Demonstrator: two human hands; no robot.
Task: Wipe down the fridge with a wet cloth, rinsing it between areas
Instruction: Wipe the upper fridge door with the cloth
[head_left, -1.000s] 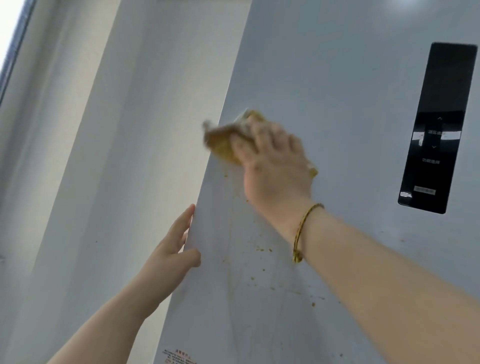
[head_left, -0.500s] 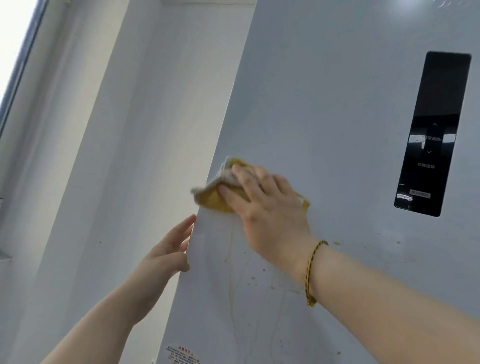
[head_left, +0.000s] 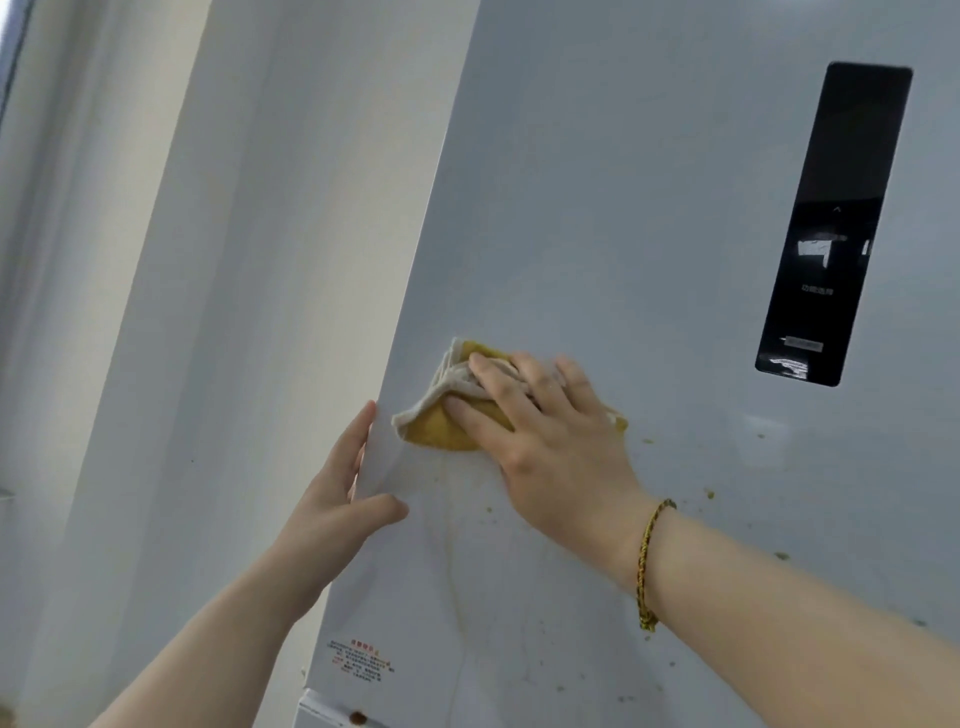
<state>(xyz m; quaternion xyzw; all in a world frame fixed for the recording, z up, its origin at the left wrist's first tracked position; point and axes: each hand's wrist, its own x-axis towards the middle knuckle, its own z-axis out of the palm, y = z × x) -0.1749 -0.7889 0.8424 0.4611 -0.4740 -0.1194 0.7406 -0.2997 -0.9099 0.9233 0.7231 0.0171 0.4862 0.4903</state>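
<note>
**While one hand is bracing the fridge (head_left: 649, 208), the other is pressing the cloth (head_left: 441, 431) flat**

Where the pale grey front of the fridge is filling the centre and right of the frame, a white wall (head_left: 249, 260) is running down the left side. Two bare forearms (head_left: 779, 623) are reaching up from the bottom corners. A tall black control panel (head_left: 836, 223) is sitting at the upper right of the fridge front, its glossy face reflecting bright patches.

The right hand (head_left: 550, 447) is lying just below the centre of the frame, released rather than clenched. Its fingers (head_left: 493, 382) are spread and nearly straight, pressing the cloth against the fridge front close to its left edge. The left hand (head_left: 337, 499) is resting on that edge just below and left of the cloth, apart from it. Its fingers are lying straight along the fridge side and its thumb across the front face, so it too is released.

The cloth is bunching up, yellow with an off-white fold at its upper left, partly hiding under the right hand. A braided yellow and black bracelet (head_left: 649, 566) is circling the arm just behind the right hand. A small sticker (head_left: 361, 662) with red print is sitting near the lower left of the fridge front. Faint yellowish streaks (head_left: 457, 571) are trailing down below the cloth, and tiny yellow-green specks (head_left: 709, 493) are dotting the surface right of the bracelet.
</note>
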